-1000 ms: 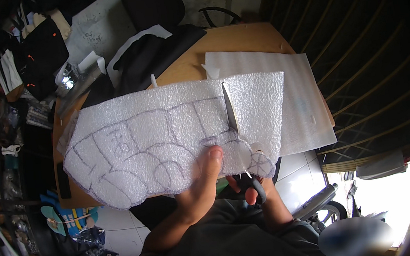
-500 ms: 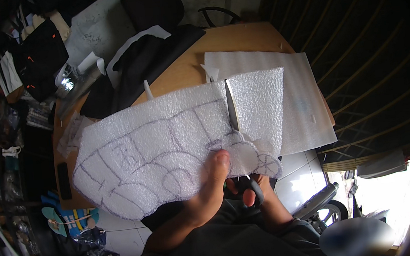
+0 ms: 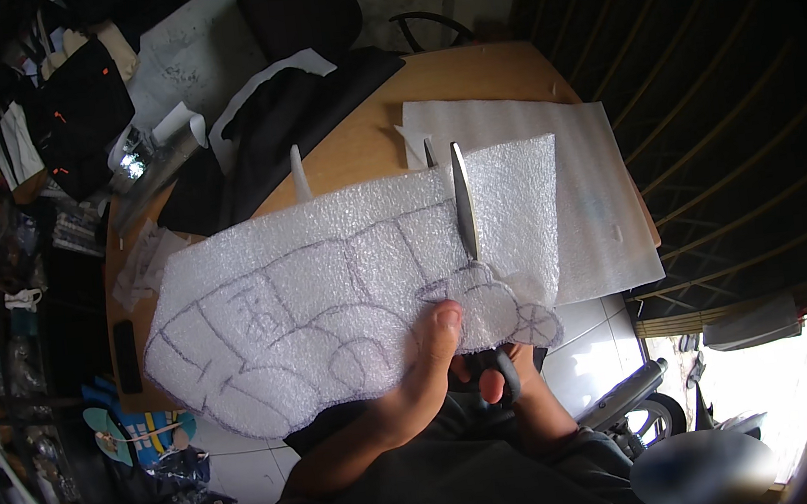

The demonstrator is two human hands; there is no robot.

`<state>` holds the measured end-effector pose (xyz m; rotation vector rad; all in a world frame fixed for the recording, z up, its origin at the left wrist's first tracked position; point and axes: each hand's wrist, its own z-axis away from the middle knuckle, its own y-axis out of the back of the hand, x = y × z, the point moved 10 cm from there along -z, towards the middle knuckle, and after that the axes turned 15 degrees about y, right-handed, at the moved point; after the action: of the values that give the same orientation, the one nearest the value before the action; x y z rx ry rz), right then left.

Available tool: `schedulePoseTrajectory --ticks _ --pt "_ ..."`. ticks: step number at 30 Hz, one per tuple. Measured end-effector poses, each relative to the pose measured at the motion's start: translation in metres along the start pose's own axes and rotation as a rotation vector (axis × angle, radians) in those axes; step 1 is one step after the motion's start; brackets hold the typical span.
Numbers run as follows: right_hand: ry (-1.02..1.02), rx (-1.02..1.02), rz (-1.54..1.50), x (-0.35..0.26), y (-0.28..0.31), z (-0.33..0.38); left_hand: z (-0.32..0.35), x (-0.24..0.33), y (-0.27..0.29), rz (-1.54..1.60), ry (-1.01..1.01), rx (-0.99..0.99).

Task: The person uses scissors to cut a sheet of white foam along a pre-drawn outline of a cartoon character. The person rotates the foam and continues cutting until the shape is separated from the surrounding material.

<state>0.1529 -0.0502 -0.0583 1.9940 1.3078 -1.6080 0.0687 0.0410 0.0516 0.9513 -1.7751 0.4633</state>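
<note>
A white foam sheet (image 3: 345, 258) with a vehicle-like outline drawn on it in purple lines is held up in front of me. My left hand (image 3: 423, 363) grips its near edge, thumb on top and fingers hidden beneath. Under the sheet's near right part, my right hand (image 3: 517, 378) has fingers through the dark handle of a pair of scissors (image 3: 463, 204). One long blade rises over the sheet at a slit beside the drawn outline. Another dark tip shows just past the far edge, so the blades are apart.
A wooden table (image 3: 370, 123) lies beyond the sheet, bearing a larger white foam sheet (image 3: 595, 202), black material (image 3: 310, 114) and a dark phone-like object (image 3: 126, 355). A dark chair (image 3: 300, 12) stands behind it. At the lower right is part of a motorcycle (image 3: 636, 405).
The scissors' blades have spread wider, with the upper tip now past the sheet's far edge. The sheet and my left hand have shifted slightly right and toward me.
</note>
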Motion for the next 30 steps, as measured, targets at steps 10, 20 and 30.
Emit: schedulePoseTrajectory --ticks 10,20,30 --pt "0.143 -0.091 -0.008 0.001 0.001 0.002 0.002 -0.001 -0.006 -0.041 -0.033 0.012" --pt "0.015 0.038 -0.034 0.029 0.006 -0.001 0.000 -0.020 0.004 -0.077 0.074 0.020" --pt "-0.074 0.097 0.015 0.057 -0.005 -0.049 -0.014 -0.145 0.018 0.329 0.750 0.089"
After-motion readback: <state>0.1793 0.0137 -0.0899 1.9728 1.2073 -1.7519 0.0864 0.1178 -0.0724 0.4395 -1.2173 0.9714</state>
